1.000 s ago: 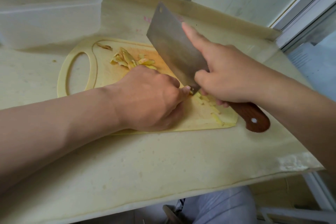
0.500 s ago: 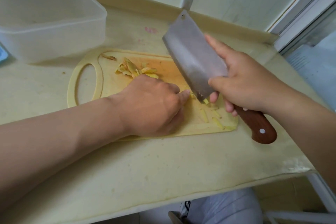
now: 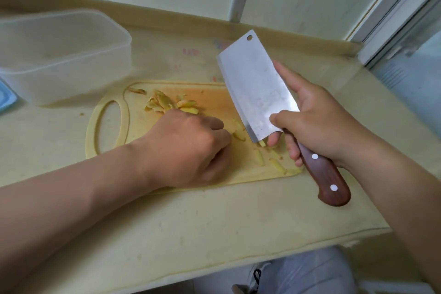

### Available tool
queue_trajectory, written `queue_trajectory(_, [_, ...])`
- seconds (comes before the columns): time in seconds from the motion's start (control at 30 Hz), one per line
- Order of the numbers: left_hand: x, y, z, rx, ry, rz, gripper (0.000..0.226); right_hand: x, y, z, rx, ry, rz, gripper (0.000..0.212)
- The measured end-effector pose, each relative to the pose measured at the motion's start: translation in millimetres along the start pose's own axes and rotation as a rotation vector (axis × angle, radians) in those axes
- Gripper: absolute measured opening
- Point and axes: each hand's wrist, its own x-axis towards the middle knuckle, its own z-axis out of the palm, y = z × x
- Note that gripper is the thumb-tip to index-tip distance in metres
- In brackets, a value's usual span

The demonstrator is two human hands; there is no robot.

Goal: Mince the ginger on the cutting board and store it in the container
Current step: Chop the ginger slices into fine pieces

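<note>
Ginger slices (image 3: 167, 104), pale yellow and thin, lay heaped at the far side of a cream plastic cutting board (image 3: 214, 102) with an oval handle hole. Narrow cut strips (image 3: 260, 159) were scattered at its near right corner. The left hand (image 3: 186, 148) rested knuckles-up on the board between the two groups, fingers curled under and pressed together; whether they pinched any ginger could not be told. The right hand (image 3: 317, 126) gripped a cleaver (image 3: 255, 88), thumb flat on the broad steel blade, forefinger stretched along its far face, the other fingers wrapped round the riveted dark wooden handle (image 3: 327, 181). The blade was tilted, its heel low over the strips. A frosted, rounded rectangular plastic container (image 3: 64, 55) stood on the yellowish counter (image 3: 191, 222), beyond the board's left end.
</note>
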Motion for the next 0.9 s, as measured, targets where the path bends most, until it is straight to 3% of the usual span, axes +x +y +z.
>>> queue_trajectory(0.13, [4, 2, 0, 0.011, 0.043, -0.040, 0.027, 2, 1, 0, 0.102, -0.014, -0.018, 0.086])
queue_trajectory(0.23, [12, 8, -7, -0.155, 0.169, -0.256, 0.030, 5, 6, -6, 0.294, 0.000, -0.024, 0.084])
queue_trajectory(0.3, [26, 13, -15, -0.499, 0.281, -0.612, 0.031, 7, 9, -11, 0.402, 0.027, -0.038, 0.080])
queue_trajectory(0.37, [43, 15, -21, -1.073, 0.303, -1.065, 0.031, 7, 11, -13, 0.481, 0.046, -0.059, 0.077])
queue_trajectory(0.43, [58, 22, -27, -1.623, 0.256, -1.307, 0.040, 6, 12, -11, 0.535, 0.043, -0.080, 0.076])
queue_trajectory(0.5, [64, 30, -28, -1.892, 0.189, -1.278, 0.052, 6, 13, -8, 0.562, 0.028, -0.090, 0.076])
queue_trajectory(0.57, [66, 38, -29, -2.005, 0.096, -1.178, 0.059, 6, 16, -6, 0.569, 0.013, -0.086, 0.076])
queue_trajectory(0.7, [65, 38, -27, -2.011, 0.114, -1.178, 0.057, 4, 21, -8, 0.528, 0.032, -0.078, 0.080])
queue_trajectory(0.9, [59, 36, -29, -1.902, 0.181, -1.265, 0.036, 3, 34, -20, 0.462, 0.059, -0.042, 0.085])
